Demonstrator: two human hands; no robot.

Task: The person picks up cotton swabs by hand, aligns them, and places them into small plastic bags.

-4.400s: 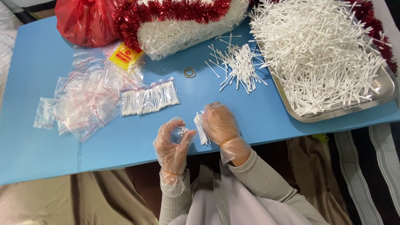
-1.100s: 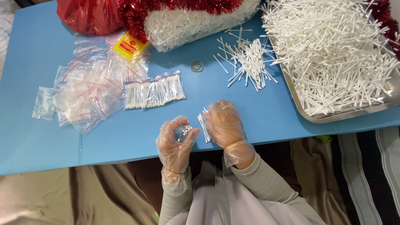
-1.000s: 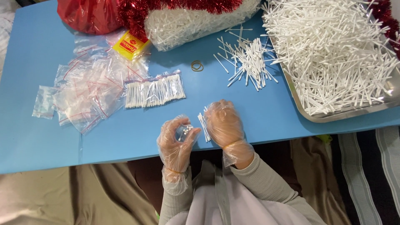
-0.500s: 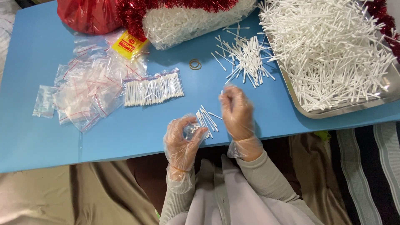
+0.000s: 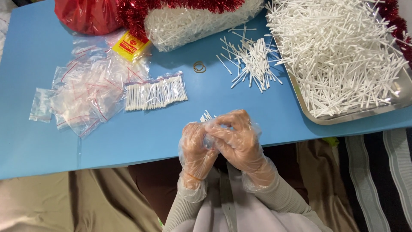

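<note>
My left hand (image 5: 195, 144) and my right hand (image 5: 237, 138), both in clear plastic gloves, are pressed together at the near edge of the blue table (image 5: 128, 137). Between them they hold a small clear bag with a bundle of white cotton swabs (image 5: 207, 116); only the swab tips stick out above the fingers. The bag itself is mostly hidden by the fingers.
A filled bag of swabs (image 5: 156, 91) lies left of centre beside a pile of empty clear zip bags (image 5: 83, 96). A loose heap of swabs (image 5: 253, 60), a rubber band (image 5: 199, 66), a metal tray (image 5: 358, 115) heaped with swabs, a red bag (image 5: 86, 15) and red tinsel (image 5: 137, 13) sit farther back.
My right hand, which had lifted off to the right half a second ago, has come back over the bundle and now closes on it together with my left hand.
</note>
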